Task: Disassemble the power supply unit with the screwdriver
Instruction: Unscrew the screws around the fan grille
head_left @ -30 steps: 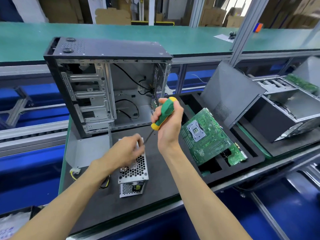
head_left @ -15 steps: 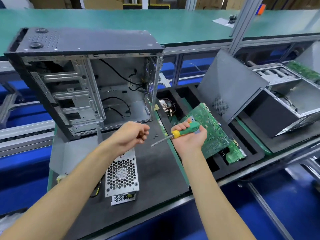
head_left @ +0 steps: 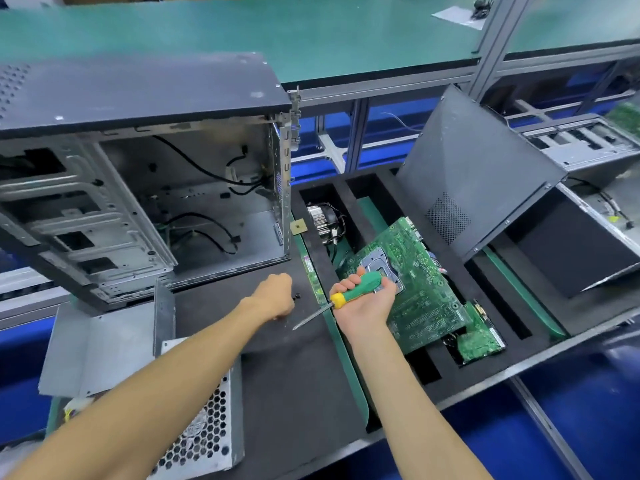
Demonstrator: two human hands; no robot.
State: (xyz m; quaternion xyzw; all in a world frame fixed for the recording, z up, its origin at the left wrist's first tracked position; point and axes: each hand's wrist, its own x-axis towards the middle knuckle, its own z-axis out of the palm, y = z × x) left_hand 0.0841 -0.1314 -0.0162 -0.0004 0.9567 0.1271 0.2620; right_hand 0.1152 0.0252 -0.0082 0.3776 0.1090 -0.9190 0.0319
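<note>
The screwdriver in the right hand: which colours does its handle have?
Green, with a yellow collar beside the metal shaft; the screwdriver shows clearly in the head view.

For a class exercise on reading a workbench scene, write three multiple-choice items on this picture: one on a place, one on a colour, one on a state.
1. Where does the power supply unit lie?
A. inside the computer case
B. on the black mat, under the left forearm
C. on the green shelf

2. What colours is the screwdriver handle?
A. green and yellow
B. red and black
C. all blue

3. How is the right hand?
A. flat on the mat
B. wrapped round the screwdriver handle
C. empty and raised

Answers:
1 B: its perforated metal shows at the near edge, outside the computer case.
2 A: green grip, yellow collar by the shaft.
3 B: the fingers curl over the handle.
</note>
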